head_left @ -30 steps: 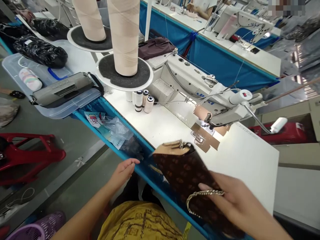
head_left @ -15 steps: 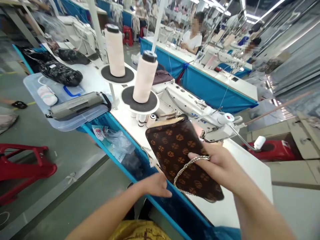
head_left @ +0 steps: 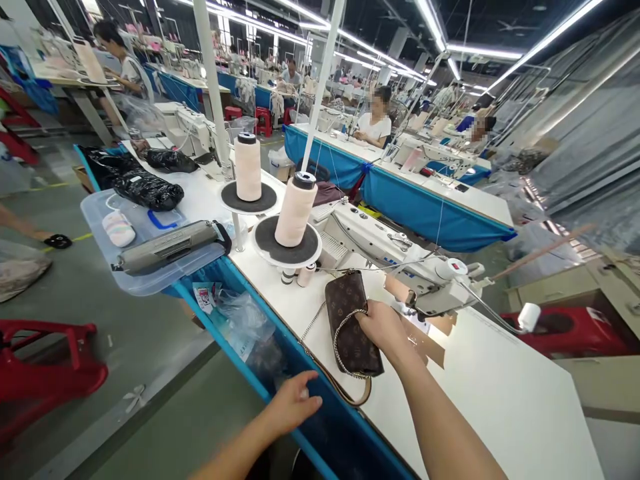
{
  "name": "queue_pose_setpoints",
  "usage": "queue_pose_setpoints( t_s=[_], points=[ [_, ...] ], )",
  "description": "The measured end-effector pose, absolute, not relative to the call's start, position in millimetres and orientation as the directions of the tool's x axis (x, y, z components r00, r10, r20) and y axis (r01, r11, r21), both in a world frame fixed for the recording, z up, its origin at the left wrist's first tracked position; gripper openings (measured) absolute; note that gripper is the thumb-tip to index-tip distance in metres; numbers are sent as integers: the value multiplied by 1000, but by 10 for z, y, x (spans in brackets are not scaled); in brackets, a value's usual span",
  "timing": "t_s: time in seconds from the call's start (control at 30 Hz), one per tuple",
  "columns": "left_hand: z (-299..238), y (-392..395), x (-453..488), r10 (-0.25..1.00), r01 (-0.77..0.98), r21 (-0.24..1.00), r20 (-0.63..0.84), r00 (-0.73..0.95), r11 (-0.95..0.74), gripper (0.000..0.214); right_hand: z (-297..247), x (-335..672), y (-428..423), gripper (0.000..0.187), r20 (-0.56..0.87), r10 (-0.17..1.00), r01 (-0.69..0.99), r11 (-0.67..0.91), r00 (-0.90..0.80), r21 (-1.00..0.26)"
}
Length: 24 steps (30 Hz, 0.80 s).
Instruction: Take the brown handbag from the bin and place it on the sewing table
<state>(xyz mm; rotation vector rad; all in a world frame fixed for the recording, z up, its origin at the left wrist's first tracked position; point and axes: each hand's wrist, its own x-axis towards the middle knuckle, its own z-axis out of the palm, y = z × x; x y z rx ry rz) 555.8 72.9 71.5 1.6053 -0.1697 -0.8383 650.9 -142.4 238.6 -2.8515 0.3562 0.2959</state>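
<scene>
My right hand [head_left: 384, 328] grips the right edge of a brown patterned purse [head_left: 349, 321] and holds it over the white sewing table [head_left: 500, 393], just left of the sewing machine [head_left: 395, 257]. A silver chain [head_left: 341, 340] and a tan strap loop down from the purse towards the table's blue front edge. My left hand [head_left: 293, 401] hovers lower, at that blue edge, fingers loosely curled with nothing in them. Two cream thread cones [head_left: 296, 210] stand on round stands behind the purse.
A clear plastic bin [head_left: 150, 263] with a grey case and black bundles sits at the table's left end. Red plastic stools [head_left: 45, 373] stand on the floor at left. Other people sit at blue-skirted sewing tables [head_left: 425, 207] behind. A small lamp [head_left: 529, 316] juts from the machine.
The view has tilted up. My right hand has carried the purse forward and down onto the table near the machine. My left hand stays near the blue edge.
</scene>
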Motion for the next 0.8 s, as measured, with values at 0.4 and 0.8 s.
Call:
queue_pose_setpoints(
  t_s=[0.4,0.8],
  points=[
    [1068,581,6032,-390,532,831,-441,809,164,79,2732,5735,-1944,29,-286,-90,-280,-608,954,-743],
    [1520,-387,5729,-452,279,884,-88,888,375,63,2852,5336,-2011,49,-490,-325,-523,-17,809,-852]
  ],
)
